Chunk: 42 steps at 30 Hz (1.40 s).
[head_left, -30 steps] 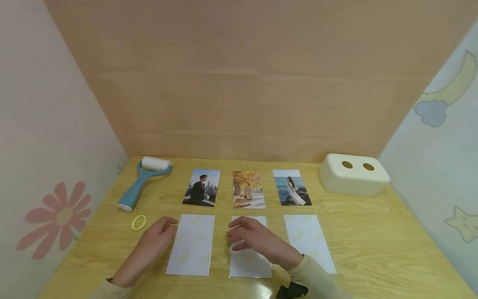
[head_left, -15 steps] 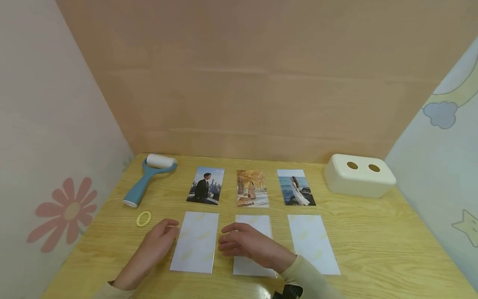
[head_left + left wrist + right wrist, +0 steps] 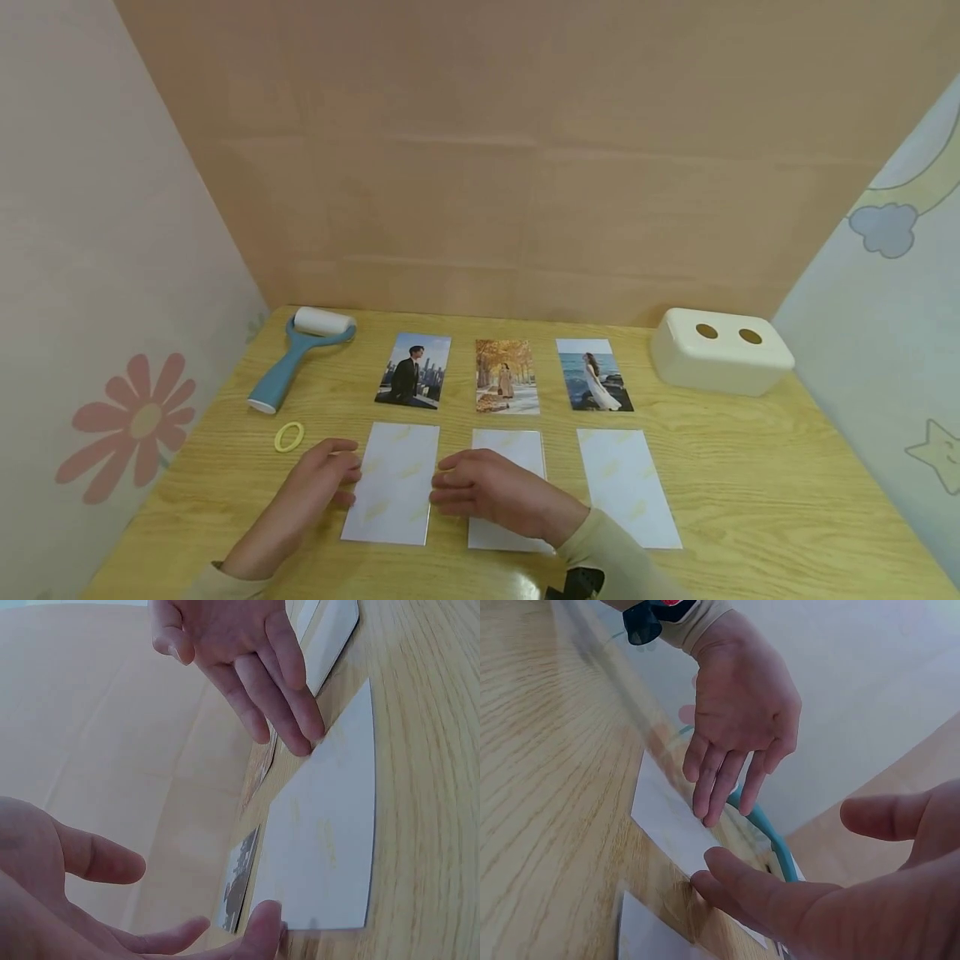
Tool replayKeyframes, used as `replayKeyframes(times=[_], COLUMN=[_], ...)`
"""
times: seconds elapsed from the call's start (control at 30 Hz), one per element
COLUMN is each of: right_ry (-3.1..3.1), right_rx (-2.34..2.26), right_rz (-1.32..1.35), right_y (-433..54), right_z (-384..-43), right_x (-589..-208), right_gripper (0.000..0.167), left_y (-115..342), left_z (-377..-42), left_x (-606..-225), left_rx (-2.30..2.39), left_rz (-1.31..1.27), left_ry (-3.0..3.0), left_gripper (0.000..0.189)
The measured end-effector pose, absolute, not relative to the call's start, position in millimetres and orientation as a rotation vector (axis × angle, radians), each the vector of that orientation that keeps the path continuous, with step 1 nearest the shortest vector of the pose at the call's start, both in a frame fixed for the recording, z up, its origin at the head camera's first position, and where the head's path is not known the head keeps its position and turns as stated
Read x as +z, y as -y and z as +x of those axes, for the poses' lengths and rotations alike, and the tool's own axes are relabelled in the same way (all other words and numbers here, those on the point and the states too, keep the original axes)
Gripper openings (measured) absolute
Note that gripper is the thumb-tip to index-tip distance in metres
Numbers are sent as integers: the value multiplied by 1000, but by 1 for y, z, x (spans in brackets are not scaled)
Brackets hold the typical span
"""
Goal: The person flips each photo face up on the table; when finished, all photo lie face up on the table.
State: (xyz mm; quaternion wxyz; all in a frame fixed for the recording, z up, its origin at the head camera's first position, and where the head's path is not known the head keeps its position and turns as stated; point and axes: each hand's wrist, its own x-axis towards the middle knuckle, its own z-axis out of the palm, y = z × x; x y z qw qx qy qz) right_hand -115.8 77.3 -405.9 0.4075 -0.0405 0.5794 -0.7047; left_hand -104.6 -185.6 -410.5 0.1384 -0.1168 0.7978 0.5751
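In the head view my left hand [image 3: 311, 492] is at the left edge of the left white card [image 3: 393, 483], which has faint yellow marks and lies flat on the wooden table. My right hand [image 3: 498, 492] is at that card's right edge, passing over a middle white card [image 3: 510, 535] and hiding part of it. Both hands have their fingers extended, palms facing each other across the card. The left wrist view shows fingertips right at both long edges of the card [image 3: 326, 847]. Neither hand grips anything. A third white card [image 3: 632, 492] lies to the right.
Behind the cards lie three printed photos: a suited figure [image 3: 412, 371], an autumn scene [image 3: 507, 377] and a seaside scene [image 3: 595, 375]. A blue-handled roller [image 3: 279, 377] and a yellow ring [image 3: 288, 437] are at left. A cream box with two holes [image 3: 720, 358] stands back right.
My right hand has moved left from over the middle card to the left card's right edge. My left hand has come slightly closer to its left edge. The head view has shifted slightly.
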Motion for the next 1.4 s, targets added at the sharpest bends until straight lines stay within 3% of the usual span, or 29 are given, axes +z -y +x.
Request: replayKeyframes(times=[0.63, 1.4], right_ry=[-1457, -1519], right_rx=[-1777, -1757], right_rz=[-98, -98], right_y=[-75, -73], right_z=[-121, -115], right_x=[-408, -406], right_gripper=[60, 46], left_y=[194, 197], left_z=[-109, -110], left_x=[-412, -406], left_rx=[1934, 1950], left_rz=[-483, -488], left_ry=[-1984, -1967], left_gripper=[56, 50])
